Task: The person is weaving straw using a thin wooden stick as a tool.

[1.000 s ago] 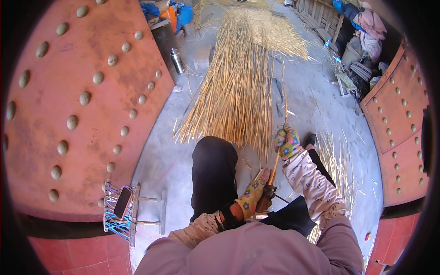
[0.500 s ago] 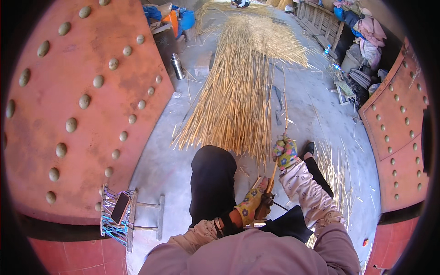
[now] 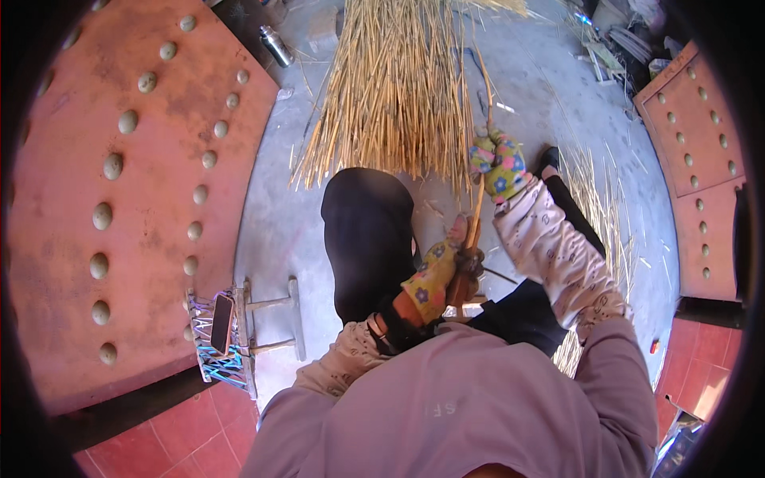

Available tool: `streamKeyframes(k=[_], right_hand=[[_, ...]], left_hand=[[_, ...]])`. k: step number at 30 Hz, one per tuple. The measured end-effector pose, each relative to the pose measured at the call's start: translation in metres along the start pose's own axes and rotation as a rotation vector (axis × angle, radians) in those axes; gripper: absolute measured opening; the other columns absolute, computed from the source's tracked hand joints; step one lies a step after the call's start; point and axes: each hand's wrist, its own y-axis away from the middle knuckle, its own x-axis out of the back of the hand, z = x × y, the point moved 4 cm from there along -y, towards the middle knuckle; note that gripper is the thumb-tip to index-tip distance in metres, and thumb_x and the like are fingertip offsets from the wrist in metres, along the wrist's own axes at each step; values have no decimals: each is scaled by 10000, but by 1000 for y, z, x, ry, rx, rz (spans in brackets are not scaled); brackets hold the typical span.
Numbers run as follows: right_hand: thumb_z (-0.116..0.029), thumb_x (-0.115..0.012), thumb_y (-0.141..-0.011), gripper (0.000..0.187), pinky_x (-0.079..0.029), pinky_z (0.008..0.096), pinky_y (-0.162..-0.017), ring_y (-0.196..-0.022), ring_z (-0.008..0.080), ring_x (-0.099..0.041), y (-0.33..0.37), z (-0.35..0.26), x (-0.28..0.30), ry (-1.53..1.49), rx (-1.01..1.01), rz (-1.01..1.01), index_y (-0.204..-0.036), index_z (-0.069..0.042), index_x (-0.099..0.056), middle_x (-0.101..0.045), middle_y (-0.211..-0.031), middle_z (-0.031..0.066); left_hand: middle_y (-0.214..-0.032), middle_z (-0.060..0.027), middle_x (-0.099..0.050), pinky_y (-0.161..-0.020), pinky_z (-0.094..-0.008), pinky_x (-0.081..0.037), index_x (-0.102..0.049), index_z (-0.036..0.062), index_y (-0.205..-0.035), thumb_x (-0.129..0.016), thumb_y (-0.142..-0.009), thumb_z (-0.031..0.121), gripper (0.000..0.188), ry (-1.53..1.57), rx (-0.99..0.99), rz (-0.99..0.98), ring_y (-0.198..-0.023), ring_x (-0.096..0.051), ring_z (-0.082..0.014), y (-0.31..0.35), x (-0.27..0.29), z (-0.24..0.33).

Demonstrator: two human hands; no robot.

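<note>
My right hand (image 3: 499,165), in a green flowered glove, is closed around a long, thin reed stalk (image 3: 483,76) that extends away from me past the fist. Nearer my body, my left hand (image 3: 434,275) wears a yellow flowered glove with bare fingertips. Its thumb presses along the lower part of the stalk, just beside a dark brown tool-like object (image 3: 464,279). A thin dark rod (image 3: 500,276) sticks out to the right from there; the tool's exact kind is hidden by the hand. Ahead lies a large spread of golden reeds (image 3: 390,103), cut ends toward me.
Loose pale stalks (image 3: 594,191) lie right of my leg. On the left, a small corded stool (image 3: 243,334) carries a phone (image 3: 222,325). A steel flask (image 3: 276,45) stands near the studded orange door (image 3: 151,175); another studded door (image 3: 693,151) is at right.
My view has tilted down, so everything sits higher in the picture and more of my torso shows. Both hands keep their grip, and the right is slightly farther from the left.
</note>
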Motion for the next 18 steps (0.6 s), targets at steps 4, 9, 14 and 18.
streamKeyframes(k=[4,9,14,18], right_hand=[[-242,-397,-842,226,-260,243,-365,-414,96,-320,-5,14,4,59,-65,261,-843,-28,-470,-322,-524,-34],[-271,-399,-847,227,-259,240,-340,-374,109,-327,-6,11,-2,-67,16,69,-751,-78,-470,-369,-500,-30],[-317,-407,-848,268,-250,237,-338,-356,97,-288,8,20,-8,-72,-122,63,-678,-114,-449,-356,-486,-39],[-292,-404,-854,238,-230,233,-338,-360,84,-264,11,15,6,-49,-85,140,-708,-106,-430,-318,-480,-45]], left_hand=[[-530,12,-429,-356,-251,-337,-464,151,-742,-449,-692,629,482,-295,-357,-28,-420,-421,-106,-1,0,6],[-524,14,-423,-357,-249,-337,-466,148,-741,-451,-688,632,487,-428,-480,-94,-424,-422,-100,19,-7,1],[-520,35,-413,-355,-238,-335,-466,178,-764,-453,-695,622,449,-194,-439,-6,-417,-414,-87,24,-20,4],[-516,41,-398,-346,-224,-326,-458,177,-775,-470,-716,582,410,-247,-270,-76,-403,-400,-90,-1,-3,4]])
